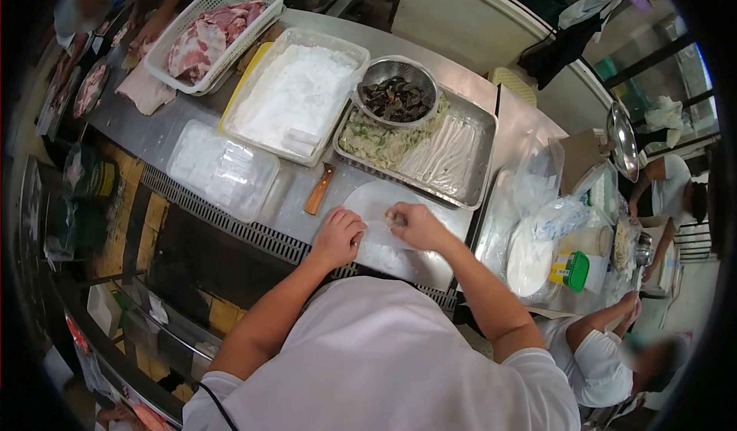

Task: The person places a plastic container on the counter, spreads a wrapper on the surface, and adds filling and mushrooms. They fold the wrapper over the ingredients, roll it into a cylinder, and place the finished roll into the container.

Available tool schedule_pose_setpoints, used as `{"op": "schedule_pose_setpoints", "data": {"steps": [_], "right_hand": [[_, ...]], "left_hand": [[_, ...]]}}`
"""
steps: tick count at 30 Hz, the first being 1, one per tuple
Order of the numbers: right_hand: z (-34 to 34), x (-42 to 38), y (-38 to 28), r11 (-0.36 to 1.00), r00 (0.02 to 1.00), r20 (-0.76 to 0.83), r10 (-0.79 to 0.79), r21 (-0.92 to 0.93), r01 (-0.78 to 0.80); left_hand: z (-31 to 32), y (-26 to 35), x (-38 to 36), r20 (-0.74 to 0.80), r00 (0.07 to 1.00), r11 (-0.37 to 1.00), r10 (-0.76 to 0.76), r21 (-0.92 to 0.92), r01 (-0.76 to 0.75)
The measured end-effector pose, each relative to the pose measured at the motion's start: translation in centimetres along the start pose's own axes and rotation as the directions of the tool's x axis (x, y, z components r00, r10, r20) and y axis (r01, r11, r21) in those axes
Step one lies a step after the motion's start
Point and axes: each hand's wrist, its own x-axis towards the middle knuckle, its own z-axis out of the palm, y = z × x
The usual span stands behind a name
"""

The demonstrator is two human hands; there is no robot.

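Your left hand (338, 235) rests curled, holding nothing, just left of your right hand (414, 226), which pinches the dumpling (394, 217) over the white board (368, 201).

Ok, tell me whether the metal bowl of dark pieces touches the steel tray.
Touching. The head view shows the metal bowl sitting inside the steel tray, resting on its upper-left corner over the chopped filling.

One head-worn fisheye camera looks steeply down over the person's chest onto the steel counter (153, 135), close in.
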Motion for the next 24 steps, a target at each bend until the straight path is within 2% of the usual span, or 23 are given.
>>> {"op": "schedule_pose_setpoints", "data": {"steps": [1,4,5,8,14,17,20,24], "right_hand": [[1.2,-0.5,-0.7,1.0,0.999,0.024,0.027,0.008,-0.027],[5.5,-0.8,1.0,0.964,0.981,-0.035,-0.191,-0.193,0.18],[6.5,-1.0,1.7,0.961,0.986,-0.025,-0.162,-0.231,0.152],[6.9,-2.2,0.0,0.928,0.975,-0.125,-0.186,-0.347,0.133],[9.3,-1.7,2.9,0.873,0.918,-0.219,-0.331,-0.44,0.21],[8.7,-2.3,1.1,0.921,0.933,-0.284,-0.221,-0.376,0.104],[8.5,-3.1,1.5,0.891,0.908,-0.325,-0.262,-0.444,0.098],[8.6,-3.8,2.3,0.919,0.911,-0.358,-0.205,-0.39,0.053]], "left_hand": [[-0.2,-0.1,-0.1,-0.004,1.0,1.0,0.001,-0.014,-0.002],[-0.8,0.3,-0.2,-0.054,0.998,0.999,-0.033,-0.003,0.033],[-1.1,0.5,-0.1,-0.055,0.998,1.0,-0.029,0.01,0.029],[-1.4,0.5,-0.2,-0.06,0.998,0.999,-0.022,0.038,0.025],[-1.2,0.3,-0.3,-0.062,0.998,0.999,-0.024,0.025,0.025],[-1.4,0.5,-0.2,-0.064,0.998,0.999,-0.022,0.029,0.024],[-1.2,0.5,-0.3,-0.066,0.997,0.999,-0.029,0.026,0.031],[-1.2,0.3,-0.4,-0.062,0.997,0.999,-0.035,0.027,0.037]]}}
